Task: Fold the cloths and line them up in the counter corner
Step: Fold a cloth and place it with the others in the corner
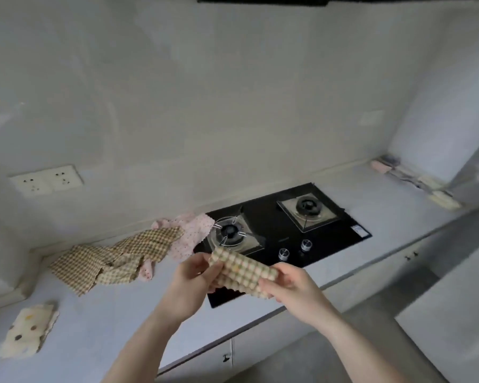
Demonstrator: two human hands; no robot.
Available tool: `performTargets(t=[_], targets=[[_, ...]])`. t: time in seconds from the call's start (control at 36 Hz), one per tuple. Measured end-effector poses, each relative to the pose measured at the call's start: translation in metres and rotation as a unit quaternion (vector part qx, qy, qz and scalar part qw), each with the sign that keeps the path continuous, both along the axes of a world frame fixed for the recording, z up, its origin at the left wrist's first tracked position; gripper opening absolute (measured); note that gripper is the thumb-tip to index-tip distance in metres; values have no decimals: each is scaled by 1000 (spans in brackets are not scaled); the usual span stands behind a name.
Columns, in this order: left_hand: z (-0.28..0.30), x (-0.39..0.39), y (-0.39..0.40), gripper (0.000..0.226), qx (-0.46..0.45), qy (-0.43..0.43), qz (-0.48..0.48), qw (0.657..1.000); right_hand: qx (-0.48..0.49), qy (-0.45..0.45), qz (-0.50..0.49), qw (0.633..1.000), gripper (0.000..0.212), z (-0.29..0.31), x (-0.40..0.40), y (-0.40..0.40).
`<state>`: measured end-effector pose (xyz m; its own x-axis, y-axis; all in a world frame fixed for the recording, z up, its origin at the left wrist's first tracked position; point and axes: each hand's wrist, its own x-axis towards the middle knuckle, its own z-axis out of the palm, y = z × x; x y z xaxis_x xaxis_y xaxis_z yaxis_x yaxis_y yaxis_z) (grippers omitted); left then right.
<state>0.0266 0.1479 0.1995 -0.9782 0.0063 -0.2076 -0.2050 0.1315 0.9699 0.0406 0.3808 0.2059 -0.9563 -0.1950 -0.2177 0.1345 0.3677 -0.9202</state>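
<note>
Both hands hold a folded checked cloth point(242, 272) in the air above the front edge of the stove. My left hand point(194, 280) grips its left end and my right hand point(291, 286) grips its right end. A loose heap of brown checked cloth point(114, 258) lies on the counter left of the stove, with a pink dotted cloth point(190, 233) partly under it. A folded cream cloth with coloured dots point(28, 331) lies near the left front. Several folded cloths point(415, 179) stand in a row along the wall in the far right counter corner.
A black two-burner gas stove point(282, 236) is set in the pale counter point(100, 322), knobs at its front. A double wall socket point(46, 180) sits on the back wall at left. Cabinet doors point(227, 357) run below the counter edge.
</note>
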Motion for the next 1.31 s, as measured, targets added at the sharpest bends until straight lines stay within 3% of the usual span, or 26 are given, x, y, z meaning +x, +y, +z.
performTargets(t=[0.25, 0.64, 1.03, 1.19, 1.31], targets=[[23, -55, 150, 16, -88, 67, -155, 982, 24, 4, -121, 992, 20, 6, -9, 150], [7, -125, 423, 18, -89, 56, -200, 974, 53, -11, -203, 978, 12, 6, -44, 411], [-11, -233, 560, 10, -111, 26, -184, 976, 56, -47, -207, 976, 12, -27, -162, 549], [-28, -302, 610, 12, -101, -19, -227, 968, 24, -74, -288, 955, 18, -47, -213, 601], [-33, -351, 635, 15, -139, 0, -277, 951, -24, -83, -357, 930, 22, -64, -254, 632]])
